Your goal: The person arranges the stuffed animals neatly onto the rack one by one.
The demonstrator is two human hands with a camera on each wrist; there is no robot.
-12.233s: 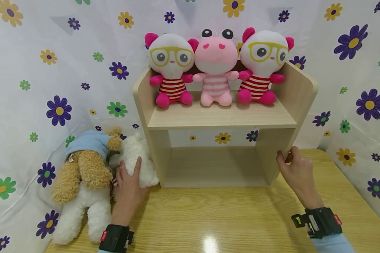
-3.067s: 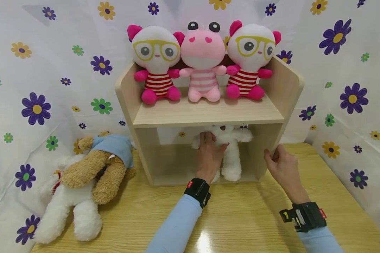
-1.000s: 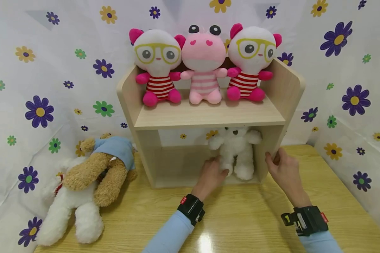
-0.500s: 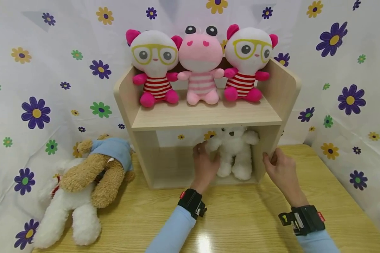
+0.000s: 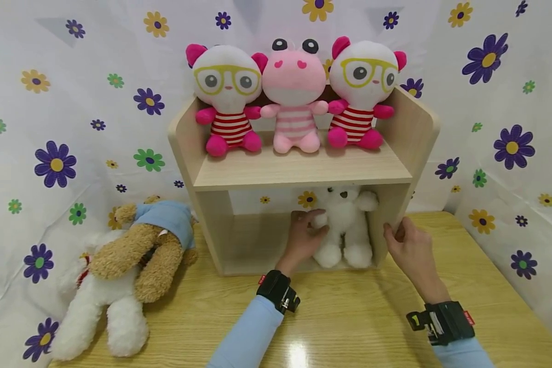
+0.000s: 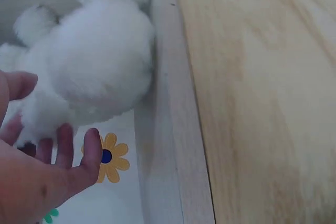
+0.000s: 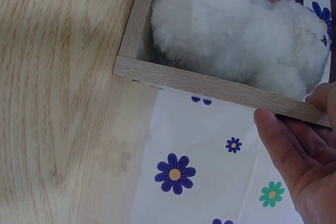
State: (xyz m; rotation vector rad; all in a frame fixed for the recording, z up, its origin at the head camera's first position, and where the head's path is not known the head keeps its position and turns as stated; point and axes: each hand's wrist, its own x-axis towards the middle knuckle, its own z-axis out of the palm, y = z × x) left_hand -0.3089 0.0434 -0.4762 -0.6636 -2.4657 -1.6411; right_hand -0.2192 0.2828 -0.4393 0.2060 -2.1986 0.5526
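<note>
A fluffy white teddy bear (image 5: 344, 220) sits upright at the right end of the shelf unit's (image 5: 303, 176) lower compartment, its head top hidden by the board above. My left hand (image 5: 302, 236) grips the bear's arm on its left side, thumb below and fingers over it; in the left wrist view that hand (image 6: 47, 166) curls about the white fur. On the right, my right hand (image 5: 411, 250) holds the front edge of the side panel (image 7: 210, 88), with fingers (image 7: 278, 135) on the panel's outer face in the right wrist view.
Two panda plushes (image 5: 230, 102) in red stripes flank a pink plush (image 5: 294, 97) on the upper shelf. At the left, a brown teddy (image 5: 158, 240) in a blue shirt lies over another white plush (image 5: 110, 296). Flowered cloth (image 5: 87, 82) hangs behind the wooden table (image 5: 202, 317).
The white plush beside the unit was carried into the lower compartment and now sits at its right end. My left hand went from its leg to its arm; my right hand stayed on the panel.
</note>
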